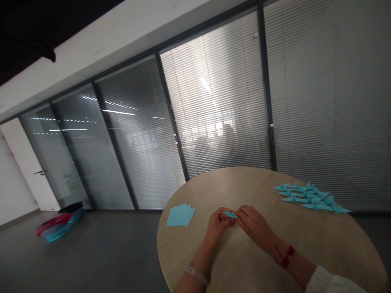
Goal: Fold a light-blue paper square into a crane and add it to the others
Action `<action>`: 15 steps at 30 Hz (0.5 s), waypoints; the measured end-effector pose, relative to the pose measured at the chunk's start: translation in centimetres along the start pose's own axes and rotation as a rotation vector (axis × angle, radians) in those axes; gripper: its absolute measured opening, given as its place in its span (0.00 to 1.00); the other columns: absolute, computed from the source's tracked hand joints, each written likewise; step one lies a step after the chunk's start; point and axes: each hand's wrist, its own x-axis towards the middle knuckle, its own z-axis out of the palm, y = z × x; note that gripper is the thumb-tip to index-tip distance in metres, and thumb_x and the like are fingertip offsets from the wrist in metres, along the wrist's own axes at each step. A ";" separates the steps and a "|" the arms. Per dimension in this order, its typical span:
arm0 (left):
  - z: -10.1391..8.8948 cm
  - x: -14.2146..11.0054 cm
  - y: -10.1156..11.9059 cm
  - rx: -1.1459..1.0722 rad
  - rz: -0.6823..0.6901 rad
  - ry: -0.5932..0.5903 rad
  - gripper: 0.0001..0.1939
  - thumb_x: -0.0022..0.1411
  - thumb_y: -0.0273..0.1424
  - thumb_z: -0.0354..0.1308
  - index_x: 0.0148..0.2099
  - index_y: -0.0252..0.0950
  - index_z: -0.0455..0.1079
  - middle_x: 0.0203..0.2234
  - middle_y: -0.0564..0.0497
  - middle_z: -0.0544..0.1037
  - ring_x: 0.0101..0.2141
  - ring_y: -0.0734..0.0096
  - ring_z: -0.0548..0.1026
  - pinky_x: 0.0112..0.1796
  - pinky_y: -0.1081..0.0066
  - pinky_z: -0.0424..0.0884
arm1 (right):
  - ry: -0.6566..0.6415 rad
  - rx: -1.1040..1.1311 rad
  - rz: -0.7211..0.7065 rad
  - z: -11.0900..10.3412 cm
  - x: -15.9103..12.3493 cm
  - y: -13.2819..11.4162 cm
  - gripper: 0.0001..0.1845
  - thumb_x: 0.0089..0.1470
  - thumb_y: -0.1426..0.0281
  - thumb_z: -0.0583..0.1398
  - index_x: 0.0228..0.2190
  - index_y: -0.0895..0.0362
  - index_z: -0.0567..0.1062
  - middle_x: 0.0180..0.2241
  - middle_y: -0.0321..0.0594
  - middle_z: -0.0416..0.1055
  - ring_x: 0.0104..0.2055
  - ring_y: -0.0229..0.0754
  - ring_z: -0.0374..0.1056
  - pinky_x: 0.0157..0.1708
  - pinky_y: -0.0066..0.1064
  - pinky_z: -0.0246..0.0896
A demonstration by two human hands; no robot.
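My left hand (217,224) and my right hand (254,225) meet over the middle of a round wooden table (320,240). Both pinch a small folded piece of light blue paper (229,214) between their fingertips, just above the tabletop. The left wrist wears a clear bracelet, the right wrist a red cord. A small stack of flat light blue paper sheets (181,215) lies to the left of my hands. A group of several finished folded blue paper shapes (310,197) lies at the table's far right.
Glass partitions with closed blinds (214,114) stand behind the table. On the dark floor at the left sit stacked baskets, red and blue (56,228), with a dark one behind. A white door (27,167) is at the far left.
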 end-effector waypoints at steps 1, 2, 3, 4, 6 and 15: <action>0.0 0.0 0.0 0.007 -0.002 0.000 0.20 0.38 0.33 0.71 0.35 0.31 0.71 0.23 0.50 0.77 0.24 0.72 0.73 0.29 0.72 0.69 | 0.014 0.017 0.005 0.0 0.0 0.0 0.12 0.61 0.75 0.49 0.31 0.56 0.71 0.30 0.41 0.69 0.34 0.44 0.65 0.36 0.36 0.59; 0.0 0.1 -0.1 0.023 -0.008 0.004 0.19 0.39 0.34 0.71 0.34 0.31 0.72 0.23 0.50 0.77 0.24 0.72 0.73 0.30 0.71 0.70 | 0.027 0.034 0.010 0.1 0.0 0.0 0.13 0.61 0.75 0.48 0.32 0.56 0.71 0.30 0.41 0.69 0.35 0.44 0.64 0.36 0.36 0.59; 0.0 0.1 -0.1 0.050 -0.014 0.010 0.19 0.41 0.36 0.70 0.35 0.31 0.73 0.23 0.49 0.76 0.24 0.72 0.72 0.30 0.70 0.71 | 0.036 0.051 0.016 0.1 0.0 0.0 0.13 0.61 0.75 0.48 0.32 0.55 0.71 0.30 0.41 0.69 0.35 0.44 0.64 0.36 0.35 0.60; -0.1 0.1 -0.2 0.089 -0.011 0.023 0.18 0.44 0.38 0.68 0.35 0.31 0.74 0.23 0.49 0.75 0.24 0.71 0.72 0.29 0.70 0.71 | 0.042 0.067 0.023 0.2 0.0 0.1 0.13 0.61 0.75 0.47 0.33 0.55 0.71 0.31 0.42 0.69 0.35 0.44 0.64 0.36 0.35 0.60; -0.3 0.1 -0.2 0.202 0.041 0.081 0.17 0.47 0.41 0.65 0.34 0.32 0.76 0.24 0.48 0.74 0.26 0.69 0.71 0.28 0.70 0.71 | 0.037 0.100 0.041 0.3 0.0 0.1 0.14 0.60 0.77 0.47 0.34 0.56 0.71 0.32 0.42 0.69 0.36 0.44 0.64 0.36 0.35 0.60; -0.9 0.1 -0.2 0.321 0.109 0.095 0.13 0.46 0.36 0.66 0.35 0.35 0.79 0.29 0.46 0.78 0.31 0.65 0.74 0.34 0.69 0.70 | -0.076 0.254 0.164 0.2 -0.4 0.4 0.14 0.60 0.76 0.46 0.36 0.56 0.70 0.35 0.43 0.68 0.38 0.43 0.64 0.39 0.35 0.60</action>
